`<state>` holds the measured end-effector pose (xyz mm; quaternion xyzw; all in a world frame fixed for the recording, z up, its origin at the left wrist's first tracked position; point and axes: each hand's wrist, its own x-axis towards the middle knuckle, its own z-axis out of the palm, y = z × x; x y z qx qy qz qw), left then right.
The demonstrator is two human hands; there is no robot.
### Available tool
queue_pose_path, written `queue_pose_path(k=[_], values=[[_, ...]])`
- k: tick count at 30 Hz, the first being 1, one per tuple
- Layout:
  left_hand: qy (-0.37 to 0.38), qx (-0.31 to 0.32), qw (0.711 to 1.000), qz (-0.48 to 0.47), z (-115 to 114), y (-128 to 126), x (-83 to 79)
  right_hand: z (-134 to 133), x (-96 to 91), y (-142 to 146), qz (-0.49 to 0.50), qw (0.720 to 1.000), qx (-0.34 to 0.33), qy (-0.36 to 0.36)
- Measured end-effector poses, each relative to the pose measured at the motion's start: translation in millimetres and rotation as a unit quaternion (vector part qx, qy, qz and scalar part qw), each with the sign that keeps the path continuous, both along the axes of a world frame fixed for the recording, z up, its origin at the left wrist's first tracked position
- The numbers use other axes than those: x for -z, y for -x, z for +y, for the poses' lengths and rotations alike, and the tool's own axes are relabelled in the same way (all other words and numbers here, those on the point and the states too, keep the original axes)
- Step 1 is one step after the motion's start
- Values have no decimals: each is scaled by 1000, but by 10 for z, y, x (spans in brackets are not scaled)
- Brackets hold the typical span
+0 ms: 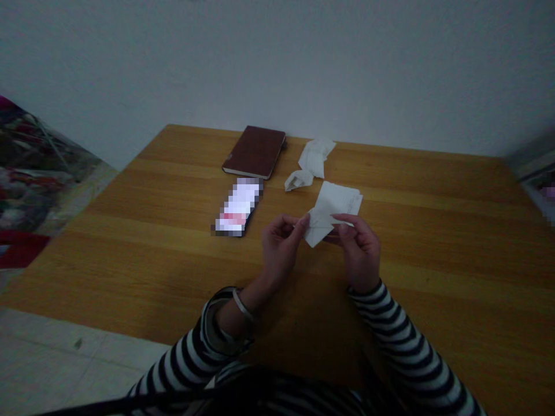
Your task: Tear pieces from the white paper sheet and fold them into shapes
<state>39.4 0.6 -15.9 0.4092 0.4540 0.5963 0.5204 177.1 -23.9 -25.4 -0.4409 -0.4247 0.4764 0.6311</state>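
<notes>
Between my hands is a small white piece of paper [318,226], tilted, with a crease or line across it. My left hand [281,245] pinches its left corner between thumb and fingers. At its right edge, my right hand [363,248] is closed on the paper, thumb and index finger on the near side and other fingers partly hidden behind. Just beyond lies a small stack of white paper sheets [339,196] on the table; the held piece overlaps it in view. Crumpled paper [300,179] and a creased paper strip [314,155] rest farther back.
A brown-covered notebook [256,151] lies toward the back of the wooden table [433,231]. In front of it is a phone [240,205] with a lit, blurred screen. A wall [277,63] stands behind the table. Clutter [34,173] is on the left.
</notes>
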Motion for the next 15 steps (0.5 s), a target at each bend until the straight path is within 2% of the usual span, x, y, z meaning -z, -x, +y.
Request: queue_pose_path(k=[3, 8, 15], values=[[-5, 1, 1000, -4, 8, 6, 10, 11, 13, -34, -10, 1000, -10, -10], [-16, -2, 1000, -11, -3, 1, 9, -13, 10, -26, -48, 999, 22, -14], [-22, -10, 1000, -1, -19, -24, 15, -3, 45, 19, -20, 998, 57, 35]])
